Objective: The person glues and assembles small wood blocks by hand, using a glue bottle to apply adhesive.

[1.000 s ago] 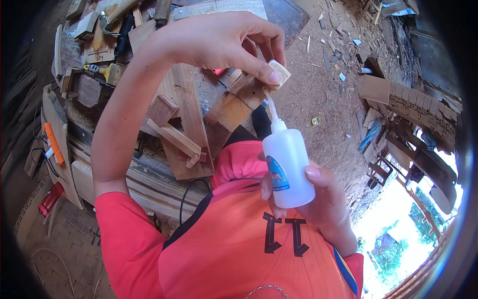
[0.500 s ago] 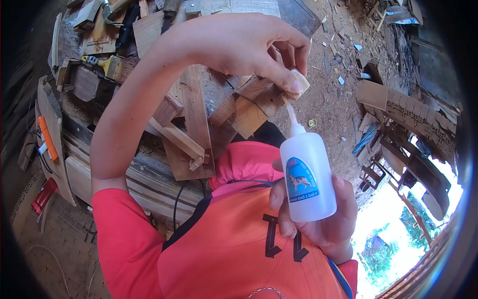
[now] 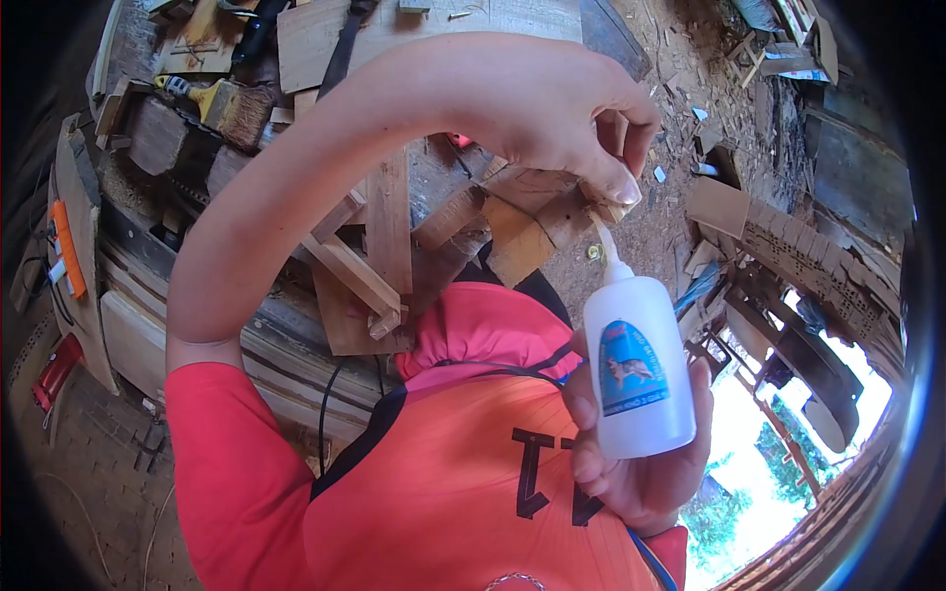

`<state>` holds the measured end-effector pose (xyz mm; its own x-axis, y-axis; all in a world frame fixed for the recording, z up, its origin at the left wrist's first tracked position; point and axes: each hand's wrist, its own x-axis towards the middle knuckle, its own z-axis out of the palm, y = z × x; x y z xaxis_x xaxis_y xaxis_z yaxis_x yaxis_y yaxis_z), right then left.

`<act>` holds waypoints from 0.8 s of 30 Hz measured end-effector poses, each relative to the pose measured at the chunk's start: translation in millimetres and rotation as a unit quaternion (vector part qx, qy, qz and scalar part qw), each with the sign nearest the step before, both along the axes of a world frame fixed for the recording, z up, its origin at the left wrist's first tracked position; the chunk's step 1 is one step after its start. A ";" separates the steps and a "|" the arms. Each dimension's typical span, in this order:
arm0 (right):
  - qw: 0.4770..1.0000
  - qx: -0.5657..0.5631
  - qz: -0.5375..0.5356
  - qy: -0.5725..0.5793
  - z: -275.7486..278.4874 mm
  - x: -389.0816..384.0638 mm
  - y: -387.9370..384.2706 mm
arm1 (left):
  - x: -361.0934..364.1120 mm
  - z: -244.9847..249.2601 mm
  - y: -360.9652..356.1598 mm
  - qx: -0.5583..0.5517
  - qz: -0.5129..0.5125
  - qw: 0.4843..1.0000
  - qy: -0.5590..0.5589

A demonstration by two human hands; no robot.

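Observation:
My left hand reaches across from the left and pinches a small pale piece of wood between thumb and fingers, which cover most of it. Below it, my right hand is wrapped round a translucent white glue bottle with a blue label showing an animal. The bottle stands nearly upright, leaning a little left. Its thin nozzle points up, with the tip right at the underside of the wood piece.
Wooden boards and offcuts lie heaped on the bench at left. Near them are a yellow-handled brush, an orange tool and a red tool. Wood scraps litter the floor. A wooden frame stands at right.
Both hands, the wood piece and the bottle have shifted right and slightly down in view. The wood piece has turned, showing less of its pale face. The background has shifted too.

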<state>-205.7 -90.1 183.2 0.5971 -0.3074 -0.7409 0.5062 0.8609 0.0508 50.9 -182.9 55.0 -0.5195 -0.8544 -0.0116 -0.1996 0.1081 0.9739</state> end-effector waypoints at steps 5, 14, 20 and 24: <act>0.999 0.021 -0.016 0.028 5.6 8.4 -0.3 | -0.2 0.0 1.4 0.004 0.002 1.000 -0.004; 0.986 -0.103 0.075 0.105 -8.0 3.2 2.9 | 0.7 -2.7 -0.2 -0.006 0.009 1.000 -0.002; 0.966 -0.077 0.193 0.154 -17.7 -0.1 0.6 | 1.4 -1.8 0.9 -0.007 0.007 1.000 -0.004; 0.945 -0.101 0.253 0.179 -18.1 -2.6 3.3 | 1.1 -1.0 1.3 0.000 0.009 1.000 -0.007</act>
<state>-208.3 -86.8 165.1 0.4281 -0.2056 -0.8800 -0.0199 0.9714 -0.2367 52.0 -181.6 54.1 -0.5037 -0.8637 -0.0198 -0.2160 0.1037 0.9709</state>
